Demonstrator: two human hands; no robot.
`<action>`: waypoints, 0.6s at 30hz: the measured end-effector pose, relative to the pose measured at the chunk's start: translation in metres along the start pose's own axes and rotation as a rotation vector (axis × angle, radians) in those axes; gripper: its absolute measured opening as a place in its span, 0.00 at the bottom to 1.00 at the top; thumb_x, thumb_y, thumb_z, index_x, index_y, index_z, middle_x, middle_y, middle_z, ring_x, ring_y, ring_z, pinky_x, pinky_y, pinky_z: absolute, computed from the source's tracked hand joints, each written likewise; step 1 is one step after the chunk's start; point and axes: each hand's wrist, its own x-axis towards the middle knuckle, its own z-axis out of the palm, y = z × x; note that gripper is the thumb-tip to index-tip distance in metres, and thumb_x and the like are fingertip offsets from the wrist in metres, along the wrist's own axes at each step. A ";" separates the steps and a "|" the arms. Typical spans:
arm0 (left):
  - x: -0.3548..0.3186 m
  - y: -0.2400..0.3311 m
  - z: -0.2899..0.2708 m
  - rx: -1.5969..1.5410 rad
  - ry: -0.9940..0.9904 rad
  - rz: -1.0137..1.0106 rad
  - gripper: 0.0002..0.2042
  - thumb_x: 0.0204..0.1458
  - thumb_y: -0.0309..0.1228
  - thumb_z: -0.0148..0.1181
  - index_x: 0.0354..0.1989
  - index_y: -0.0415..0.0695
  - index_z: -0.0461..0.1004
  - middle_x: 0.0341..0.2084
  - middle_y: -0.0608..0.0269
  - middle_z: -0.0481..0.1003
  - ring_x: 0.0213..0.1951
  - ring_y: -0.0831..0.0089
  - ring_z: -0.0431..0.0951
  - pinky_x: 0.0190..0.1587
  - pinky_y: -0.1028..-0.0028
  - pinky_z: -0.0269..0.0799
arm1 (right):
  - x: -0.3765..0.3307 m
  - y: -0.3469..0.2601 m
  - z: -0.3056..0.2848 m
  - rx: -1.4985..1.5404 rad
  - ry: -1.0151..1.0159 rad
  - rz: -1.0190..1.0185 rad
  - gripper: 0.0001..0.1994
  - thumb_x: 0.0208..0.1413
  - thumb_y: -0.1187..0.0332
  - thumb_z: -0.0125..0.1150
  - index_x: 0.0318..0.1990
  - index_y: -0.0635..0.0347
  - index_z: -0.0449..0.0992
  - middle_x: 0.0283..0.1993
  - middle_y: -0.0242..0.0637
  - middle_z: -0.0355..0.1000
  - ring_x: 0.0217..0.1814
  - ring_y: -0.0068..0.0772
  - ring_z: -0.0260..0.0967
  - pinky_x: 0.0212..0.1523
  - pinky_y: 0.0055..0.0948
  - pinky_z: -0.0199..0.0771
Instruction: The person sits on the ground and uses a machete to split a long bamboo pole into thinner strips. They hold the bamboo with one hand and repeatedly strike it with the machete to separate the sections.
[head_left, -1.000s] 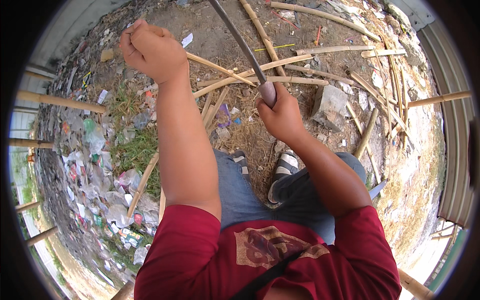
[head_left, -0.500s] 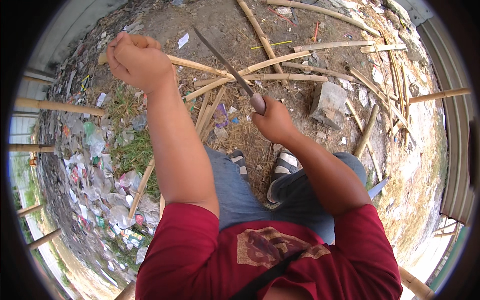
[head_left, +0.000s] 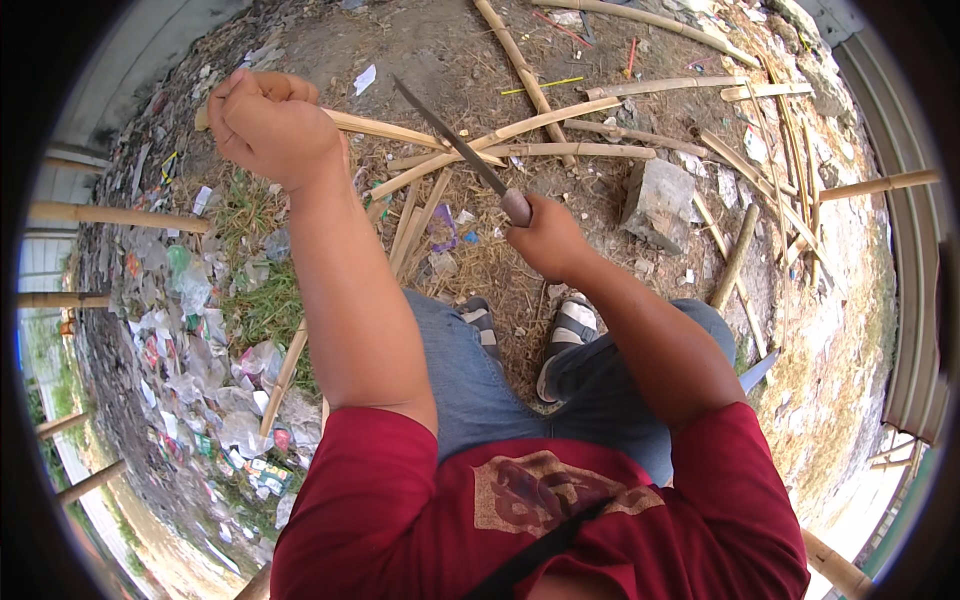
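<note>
My left hand (head_left: 275, 128), raised at the upper left, is closed around a split bamboo strip (head_left: 385, 128). One end of the strip sticks out past the fist, and the other slants right, behind the knife blade. In my right hand (head_left: 550, 240), in front of my knees, is a long knife (head_left: 450, 135) by its wooden handle. Its dark narrow blade points up and to the left, across the held strip in the view; whether the two touch I cannot tell. Beyond the blade lies another bamboo strip (head_left: 545, 122), crossing the held one.
A grey concrete block (head_left: 660, 205) stands right of my right hand. More bamboo pieces (head_left: 735, 260) lie scattered at the right, with a saw-like blade (head_left: 760, 372) by my knee. Plastic litter (head_left: 190, 370) and grass (head_left: 270, 305) cover the left ground. Corrugated metal sheeting (head_left: 912, 250) edges the right.
My left fist has shifted very slightly left with the bamboo strip. The knife has dipped a touch down and right. Both grips stay the same.
</note>
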 end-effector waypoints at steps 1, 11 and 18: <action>0.000 -0.001 -0.002 -0.010 -0.010 0.002 0.06 0.56 0.32 0.47 0.32 0.44 0.61 0.13 0.66 0.58 0.15 0.75 0.54 0.20 0.69 0.52 | -0.005 -0.008 -0.005 0.048 0.011 0.014 0.15 0.50 0.69 0.60 0.42 0.69 0.71 0.38 0.61 0.75 0.44 0.64 0.74 0.47 0.50 0.72; -0.008 0.002 0.006 -0.020 0.022 -0.033 0.06 0.55 0.32 0.47 0.30 0.43 0.61 0.12 0.65 0.58 0.16 0.76 0.52 0.20 0.70 0.50 | 0.009 0.062 0.043 -0.190 0.125 0.133 0.14 0.54 0.66 0.58 0.44 0.66 0.70 0.38 0.62 0.76 0.41 0.64 0.75 0.42 0.52 0.73; -0.008 0.002 0.002 -0.015 -0.072 -0.008 0.05 0.54 0.30 0.46 0.33 0.44 0.60 0.13 0.65 0.57 0.16 0.76 0.53 0.21 0.71 0.51 | 0.022 0.046 0.003 0.156 0.014 0.383 0.17 0.52 0.66 0.59 0.45 0.69 0.72 0.40 0.56 0.76 0.43 0.53 0.77 0.46 0.46 0.73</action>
